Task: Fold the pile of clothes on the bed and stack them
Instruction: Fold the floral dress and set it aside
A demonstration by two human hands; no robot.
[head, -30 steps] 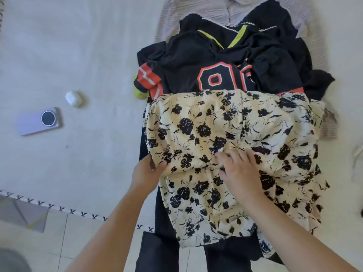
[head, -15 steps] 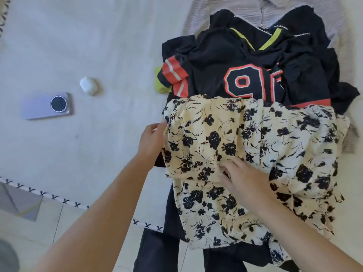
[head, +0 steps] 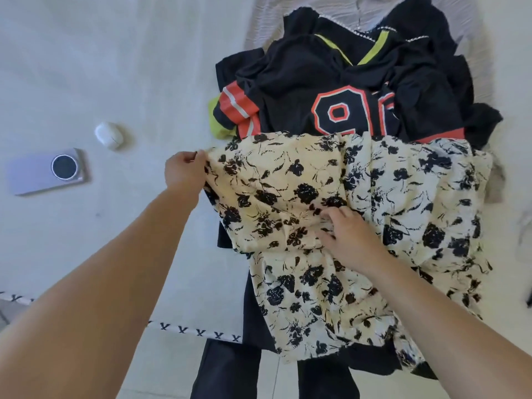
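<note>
You're in a home bedroom: a white bed sheet with clothes piled on it, tiled floor beside the bed.

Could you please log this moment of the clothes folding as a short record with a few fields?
garment in hand: cream floral garment, spread over the pile
left hand: pinches the garment's left edge
right hand: fingers on the bunched fabric at its middle
beneath: black jersey with a red-outlined number, unfolded
surface: white bed
beside pile: phone and white earbud case, both left of the clothes
folded stack: none visible
</note>
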